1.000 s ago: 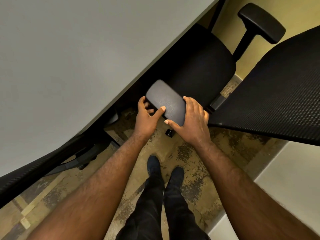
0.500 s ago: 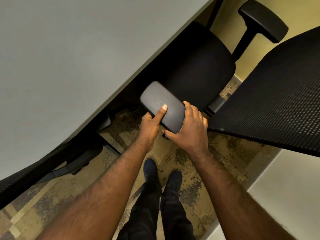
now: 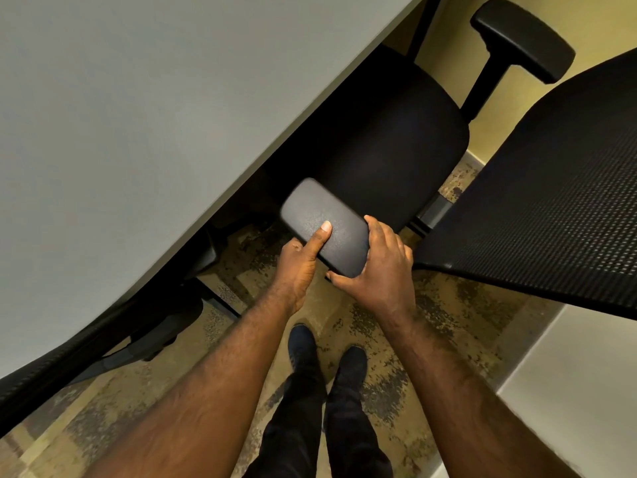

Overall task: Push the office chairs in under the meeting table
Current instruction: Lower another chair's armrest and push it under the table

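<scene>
A black office chair has its seat (image 3: 386, 150) partly under the grey meeting table (image 3: 138, 115), whose edge runs diagonally across the view. Its mesh backrest (image 3: 551, 201) fills the right side. The chair's near armrest pad (image 3: 320, 215) lies just clear of the table edge. My left hand (image 3: 298, 258) grips the pad's near left side, thumb lying on top. My right hand (image 3: 375, 267) wraps the pad's near right corner. The far armrest (image 3: 520, 36) sticks up at the top right.
A second chair's mesh back (image 3: 58, 367) and base sit at the lower left, against the table edge. A pale wall or cabinet (image 3: 568, 391) closes the lower right. My feet (image 3: 324, 350) stand on patterned carpet between both chairs.
The armrest pad and chair have shifted slightly left and towards the table. My left hand slid from the pad's left end to its near side, thumb now on top.
</scene>
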